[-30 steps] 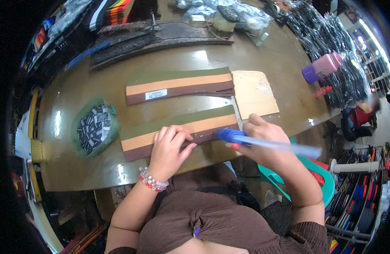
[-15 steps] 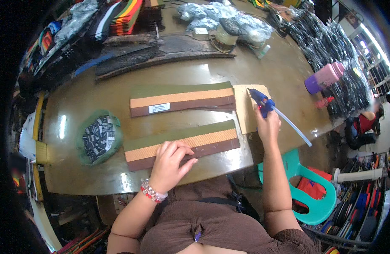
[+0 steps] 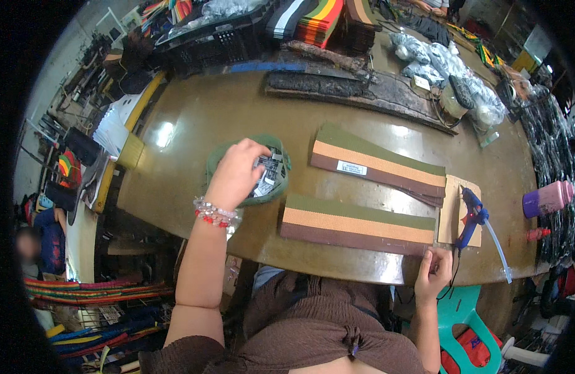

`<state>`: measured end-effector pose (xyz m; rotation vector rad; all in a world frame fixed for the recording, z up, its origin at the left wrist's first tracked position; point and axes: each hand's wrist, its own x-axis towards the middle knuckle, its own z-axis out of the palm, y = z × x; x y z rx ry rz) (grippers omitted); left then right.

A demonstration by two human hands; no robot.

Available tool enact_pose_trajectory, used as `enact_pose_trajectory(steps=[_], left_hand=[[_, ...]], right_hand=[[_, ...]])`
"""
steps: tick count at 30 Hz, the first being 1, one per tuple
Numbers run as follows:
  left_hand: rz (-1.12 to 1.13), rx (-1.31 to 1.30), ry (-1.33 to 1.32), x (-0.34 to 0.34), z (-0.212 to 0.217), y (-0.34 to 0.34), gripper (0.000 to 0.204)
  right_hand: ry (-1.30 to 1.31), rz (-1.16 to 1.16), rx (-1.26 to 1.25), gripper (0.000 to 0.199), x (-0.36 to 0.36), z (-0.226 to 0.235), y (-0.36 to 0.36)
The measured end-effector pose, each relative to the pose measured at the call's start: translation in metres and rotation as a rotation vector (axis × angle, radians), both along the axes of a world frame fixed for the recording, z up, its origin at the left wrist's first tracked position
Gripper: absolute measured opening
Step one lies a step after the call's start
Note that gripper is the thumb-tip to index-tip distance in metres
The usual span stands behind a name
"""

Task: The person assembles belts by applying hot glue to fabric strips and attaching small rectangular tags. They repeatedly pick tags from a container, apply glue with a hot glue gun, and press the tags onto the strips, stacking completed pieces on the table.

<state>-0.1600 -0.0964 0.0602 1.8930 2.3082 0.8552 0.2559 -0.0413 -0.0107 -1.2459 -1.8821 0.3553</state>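
Cluttered workshop around us: stacks of striped webbing [image 3: 325,15] and dark strips [image 3: 362,90] at the far edge, clear bags [image 3: 437,59] far right, a teal chair [image 3: 465,315] beside our right leg. The worktop [image 3: 188,143] is a glossy brown slab, rounded at its edges.

Our left hand [image 3: 234,174] reaches into a green bowl [image 3: 276,184] of small black-and-white tags [image 3: 269,177]; fingers curled down onto the tags, whether any is pinched we cannot tell. A beaded bracelet [image 3: 216,213] sits on the wrist.

Near band [image 3: 357,225], striped green, tan and brown, lies flat just right of the bowl. Long axis runs left to right, right end dipping slightly toward us. Our right hand [image 3: 434,274] is at its near right corner at the worktop edge, fingers loosely bent, touching the corner; no firm grip visible.

Far band [image 3: 378,165] lies behind it, same stripes, white label on it, tilted the same way, apart from the first.

A blue glue gun [image 3: 469,217] rests on cardboard [image 3: 449,209] at the right ends, nozzle pointing away from us. Pink bottle [image 3: 546,199] farther right.
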Motion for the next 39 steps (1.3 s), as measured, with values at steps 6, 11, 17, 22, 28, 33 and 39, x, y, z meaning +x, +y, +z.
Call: enact_pose_trajectory(steps=[6, 11, 17, 22, 28, 33, 39], left_hand=[[0.001, 0.046, 0.023, -0.016, -0.008, 0.002, 0.012], [0.170, 0.177, -0.522, -0.027, -0.004, -0.007, 0.011], [-0.118, 0.275, -1.550, 0.032, 0.013, -0.011, 0.011], [-0.461, -0.136, -1.533, 0.148, 0.010, 0.000, 0.011], [-0.501, 0.007, -1.053, 0.179, 0.019, 0.021, 0.011], [-0.470, -0.048, -0.688, 0.186, -0.006, 0.031, 0.012], [-0.445, -0.089, -0.402, 0.193, -0.037, 0.035, 0.020]], right_hand=[[0.085, -0.002, 0.017, 0.002, 0.000, 0.001, 0.001], [0.091, 0.036, 0.042, 0.003, 0.001, 0.001, 0.003], [0.467, 0.069, -0.278, 0.005, -0.033, 0.034, -0.009], [0.676, 0.617, -0.728, 0.040, -0.066, 0.080, -0.009], [0.605, 0.417, -0.611, 0.012, -0.050, 0.110, 0.012], [0.484, 0.280, -0.690, 0.012, -0.035, 0.080, 0.018], [0.082, 0.172, -0.607, 0.019, -0.027, 0.044, 0.023]])
